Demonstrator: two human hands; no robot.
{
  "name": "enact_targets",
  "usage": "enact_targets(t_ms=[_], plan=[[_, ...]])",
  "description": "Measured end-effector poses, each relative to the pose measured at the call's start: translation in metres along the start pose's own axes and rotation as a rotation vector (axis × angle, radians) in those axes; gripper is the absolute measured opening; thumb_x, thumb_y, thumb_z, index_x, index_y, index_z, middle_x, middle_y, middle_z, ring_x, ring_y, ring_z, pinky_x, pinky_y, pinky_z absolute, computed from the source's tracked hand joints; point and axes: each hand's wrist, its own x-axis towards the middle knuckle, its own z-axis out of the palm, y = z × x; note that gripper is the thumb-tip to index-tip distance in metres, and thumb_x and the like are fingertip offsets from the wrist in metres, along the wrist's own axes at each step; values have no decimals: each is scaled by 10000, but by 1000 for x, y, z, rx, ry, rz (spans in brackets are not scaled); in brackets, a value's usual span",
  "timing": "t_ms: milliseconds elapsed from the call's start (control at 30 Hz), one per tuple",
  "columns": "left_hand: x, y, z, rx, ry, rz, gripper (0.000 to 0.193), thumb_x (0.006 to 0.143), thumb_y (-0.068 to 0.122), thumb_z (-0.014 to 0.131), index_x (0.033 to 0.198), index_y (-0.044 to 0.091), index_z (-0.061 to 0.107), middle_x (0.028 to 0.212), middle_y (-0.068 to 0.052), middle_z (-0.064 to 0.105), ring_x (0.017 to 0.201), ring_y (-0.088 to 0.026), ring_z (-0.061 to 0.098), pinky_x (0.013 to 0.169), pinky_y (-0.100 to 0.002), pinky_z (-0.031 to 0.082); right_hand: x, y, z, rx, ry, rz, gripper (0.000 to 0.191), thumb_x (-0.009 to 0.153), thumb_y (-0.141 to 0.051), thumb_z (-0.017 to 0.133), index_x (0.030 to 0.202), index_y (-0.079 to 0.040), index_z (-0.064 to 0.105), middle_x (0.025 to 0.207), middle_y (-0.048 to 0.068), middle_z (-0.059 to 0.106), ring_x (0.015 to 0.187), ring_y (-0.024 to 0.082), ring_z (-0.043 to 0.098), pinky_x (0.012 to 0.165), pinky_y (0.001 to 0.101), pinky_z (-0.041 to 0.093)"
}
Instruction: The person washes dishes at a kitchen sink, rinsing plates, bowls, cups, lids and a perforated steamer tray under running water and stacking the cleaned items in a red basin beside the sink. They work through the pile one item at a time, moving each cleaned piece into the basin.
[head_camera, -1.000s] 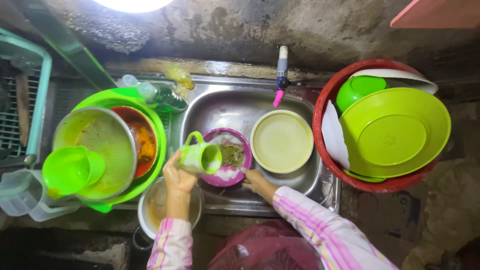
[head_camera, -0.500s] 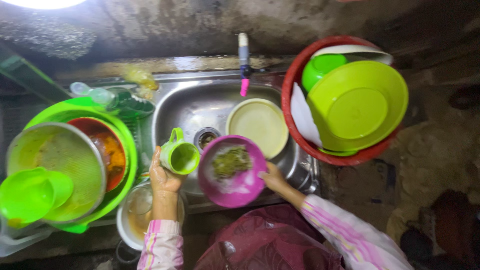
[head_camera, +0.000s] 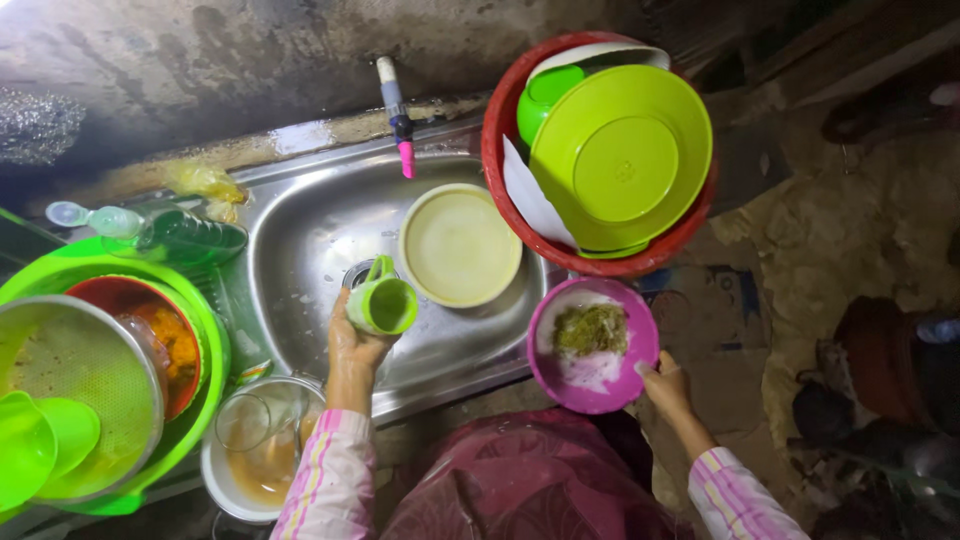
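My left hand (head_camera: 352, 350) holds a small green cup (head_camera: 383, 299) tipped on its side over the steel sink (head_camera: 300, 235). My right hand (head_camera: 666, 388) grips the rim of a pink bowl (head_camera: 592, 345) that carries a green scrub pad and white foam; the bowl is off the sink's right front corner, below a red basin (head_camera: 497, 150). A pale yellow plate (head_camera: 459, 244) lies in the sink under a tap (head_camera: 395, 115) with a pink tip.
The red basin holds green bowls (head_camera: 620, 155) and a white plate. To the left sit a green basin (head_camera: 190, 330) with a metal bowl, an orange bowl and green cups, a green bottle (head_camera: 175, 235), and a white bowl with a glass (head_camera: 250, 445).
My right hand has carried the pink bowl out of the sink to the right, past its edge. The left hand with the green cup has stayed over the sink.
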Motion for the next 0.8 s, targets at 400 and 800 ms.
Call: enact_targets(t_ms=[400, 800], plan=[[38, 5, -31, -99, 12, -19, 497, 966, 513, 568, 1285, 140, 647, 1180, -94, 731, 1028, -304, 724, 909, -511, 595, -18, -185, 26, -62, 182, -640, 241, 807, -135, 740, 1037, -69, 707, 1006, 141, 680, 947, 337, 648, 854, 453, 521], [73, 36, -56, 3, 254, 42, 529, 917, 549, 615, 1294, 180, 585, 1239, -134, 656, 1160, -394, 614, 989, -688, 430, 117, -318, 220, 133, -766, -23, 339, 945, -215, 532, 1248, -186, 681, 785, 9, 574, 613, 156, 490, 522, 368, 400]])
